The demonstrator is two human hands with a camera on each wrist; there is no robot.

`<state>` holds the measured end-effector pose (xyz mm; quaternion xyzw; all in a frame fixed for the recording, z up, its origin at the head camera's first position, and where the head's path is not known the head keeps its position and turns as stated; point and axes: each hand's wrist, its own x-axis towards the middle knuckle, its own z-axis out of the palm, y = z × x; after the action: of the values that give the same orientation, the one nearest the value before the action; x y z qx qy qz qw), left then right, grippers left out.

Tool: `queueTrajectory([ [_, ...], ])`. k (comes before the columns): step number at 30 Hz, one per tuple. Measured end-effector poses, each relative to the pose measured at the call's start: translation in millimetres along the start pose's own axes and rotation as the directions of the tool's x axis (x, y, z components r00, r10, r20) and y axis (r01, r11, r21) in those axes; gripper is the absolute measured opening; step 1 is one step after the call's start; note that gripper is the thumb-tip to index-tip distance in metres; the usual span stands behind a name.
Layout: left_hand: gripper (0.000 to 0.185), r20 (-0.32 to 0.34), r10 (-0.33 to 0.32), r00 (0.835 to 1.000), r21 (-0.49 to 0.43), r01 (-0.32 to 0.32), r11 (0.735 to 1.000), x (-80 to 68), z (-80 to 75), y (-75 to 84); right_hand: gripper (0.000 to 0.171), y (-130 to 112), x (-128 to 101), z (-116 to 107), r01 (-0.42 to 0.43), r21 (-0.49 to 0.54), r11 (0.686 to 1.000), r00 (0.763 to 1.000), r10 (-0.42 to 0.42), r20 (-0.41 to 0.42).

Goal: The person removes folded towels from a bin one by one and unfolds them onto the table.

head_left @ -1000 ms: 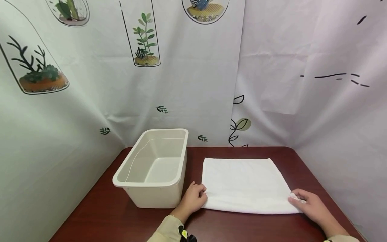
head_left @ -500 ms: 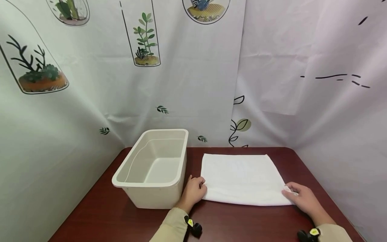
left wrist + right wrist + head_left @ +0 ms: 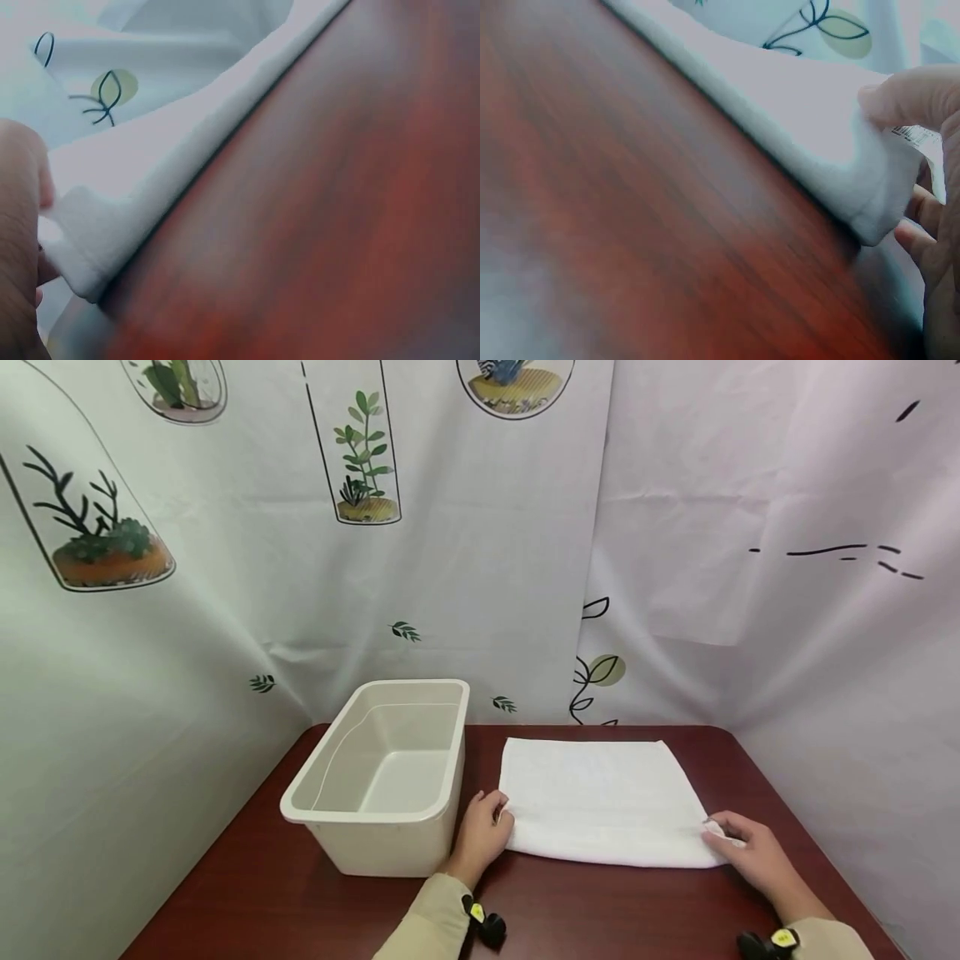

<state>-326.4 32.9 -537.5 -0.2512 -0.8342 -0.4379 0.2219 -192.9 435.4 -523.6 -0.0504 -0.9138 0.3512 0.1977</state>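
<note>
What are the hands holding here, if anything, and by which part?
Both hold the folded white cloth lying on the dark red table: the left hand pinches its near left corner, the right hand its near right corner.

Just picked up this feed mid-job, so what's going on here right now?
A person is handling a white towel that lies folded flat on a dark red table. The left hand pinches its near left corner and the right hand pinches its near right corner. A cream plastic bin stands just left of the towel, with nothing in it. A printed curtain hangs behind the table.
</note>
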Motion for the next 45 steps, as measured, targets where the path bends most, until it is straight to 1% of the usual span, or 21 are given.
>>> queueTrajectory([
  [3, 0.016, 0.006, 0.012, 1.0, -0.097, -0.012, 0.995, -8.2, -5.9, 4.9, 0.009, -0.8, -10.4, -3.1, 0.05, 0.124, 0.991, 0.999, -0.048, -0.013],
  [6, 0.024, 0.029, 0.062, 0.998, -0.188, -0.055, 0.981, -17.2, -13.3, 7.8, 0.014, 1.1, -19.8, -5.9, 0.161, 0.273, 0.948, 0.987, -0.16, -0.027],
  [8, 0.028, 0.056, 0.111, 0.992, -0.239, -0.095, 0.966, -23.2, -18.7, 7.8, 0.026, 3.8, -25.0, -7.0, 0.272, 0.345, 0.898, 0.96, -0.277, -0.038],
  [11, 0.028, 0.124, 0.199, 0.972, -0.289, -0.156, 0.944, -31.0, -26.7, 6.1, 0.042, 7.9, -32.6, -8.4, 0.442, 0.381, 0.812, 0.886, -0.463, -0.04],
  [12, 0.027, 0.146, 0.226, 0.963, -0.299, -0.175, 0.938, -33.3, -29.2, 5.2, 0.046, 8.9, -35.1, -9.2, 0.478, 0.378, 0.793, 0.863, -0.505, -0.031],
  [14, 0.025, 0.194, 0.263, 0.945, -0.322, -0.192, 0.927, -37.4, -34.0, 3.7, 0.05, 10.5, -40.1, -11.2, 0.513, 0.371, 0.774, 0.835, -0.55, -0.007],
  [17, 0.023, 0.24, 0.286, 0.928, -0.342, -0.195, 0.919, -41.4, -39.8, 1.9, 0.05, 11.2, -45.1, -15.1, 0.506, 0.393, 0.768, 0.827, -0.561, 0.032],
  [19, 0.023, 0.242, 0.284, 0.928, -0.349, -0.19, 0.918, -42.2, -41.9, 2.2, 0.05, 10.1, -46.1, -17.5, 0.505, 0.399, 0.766, 0.825, -0.564, 0.04],
  [20, 0.023, 0.234, 0.281, 0.931, -0.347, -0.191, 0.918, -42.2, -42.0, 2.2, 0.049, 8.8, -46.5, -18.0, 0.496, 0.387, 0.777, 0.834, -0.551, 0.038],
  [22, 0.023, 0.202, 0.272, 0.941, -0.316, -0.2, 0.927, -40.9, -41.7, 3.7, 0.047, 5.9, -46.0, -18.4, 0.481, 0.333, 0.811, 0.857, -0.515, 0.017],
  [25, 0.018, 0.158, 0.23, 0.96, -0.204, -0.196, 0.959, -36.8, -41.9, 10.8, 0.038, -0.3, -41.2, -20.0, 0.403, 0.189, 0.896, 0.913, -0.407, -0.02],
  [26, 0.015, 0.157, 0.196, 0.968, -0.154, -0.172, 0.973, -34.9, -42.5, 14.7, 0.033, -3.0, -38.3, -21.7, 0.355, 0.138, 0.925, 0.934, -0.356, -0.016],
  [27, 0.011, 0.165, 0.158, 0.974, -0.099, -0.143, 0.985, -32.6, -43.0, 19.4, 0.03, -5.3, -34.2, -23.8, 0.327, 0.095, 0.94, 0.945, -0.327, -0.013],
  [29, 0.004, 0.203, 0.072, 0.977, -0.011, -0.071, 0.997, -26.8, -42.8, 29.6, 0.024, -10.8, -22.9, -28.7, 0.304, 0.017, 0.953, 0.953, -0.304, 0.014],
  [30, 0.006, 0.225, 0.031, 0.974, 0.027, -0.038, 0.999, -23.2, -41.3, 34.1, 0.021, -14.2, -16.0, -31.4, 0.304, -0.016, 0.952, 0.952, -0.304, 0.038],
  [32, 0.015, 0.274, -0.046, 0.961, 0.094, 0.021, 0.995, -14.8, -36.0, 43.0, 0.018, -22.5, -1.1, -36.0, 0.327, -0.083, 0.941, 0.943, -0.319, 0.093],
  [34, 0.025, 0.32, -0.097, 0.942, 0.141, 0.054, 0.989, -4.9, -28.4, 50.5, 0.02, -31.0, 15.1, -37.7, 0.368, -0.134, 0.92, 0.926, -0.351, 0.139],
  [37, 0.04, 0.378, -0.129, 0.917, 0.197, 0.056, 0.979, 10.4, -16.4, 59.7, 0.03, -43.6, 37.2, -36.3, 0.387, -0.184, 0.904, 0.91, -0.342, 0.233],
  [40, 0.052, 0.44, -0.16, 0.884, 0.254, 0.049, 0.966, 23.5, -8.9, 66.7, 0.042, -51.9, 53.0, -30.7, 0.355, -0.201, 0.913, 0.901, -0.277, 0.333],
  [42, 0.061, 0.485, -0.199, 0.852, 0.307, 0.047, 0.951, 28.8, -7.2, 69.5, 0.05, -53.9, 58.2, -26.4, 0.307, -0.212, 0.928, 0.895, -0.205, 0.396],
  [45, 0.076, 0.55, -0.283, 0.785, 0.397, 0.052, 0.916, 31.6, -7.5, 70.7, 0.062, -50.3, 59.2, -22.1, 0.257, -0.233, 0.938, 0.875, -0.123, 0.469],
])
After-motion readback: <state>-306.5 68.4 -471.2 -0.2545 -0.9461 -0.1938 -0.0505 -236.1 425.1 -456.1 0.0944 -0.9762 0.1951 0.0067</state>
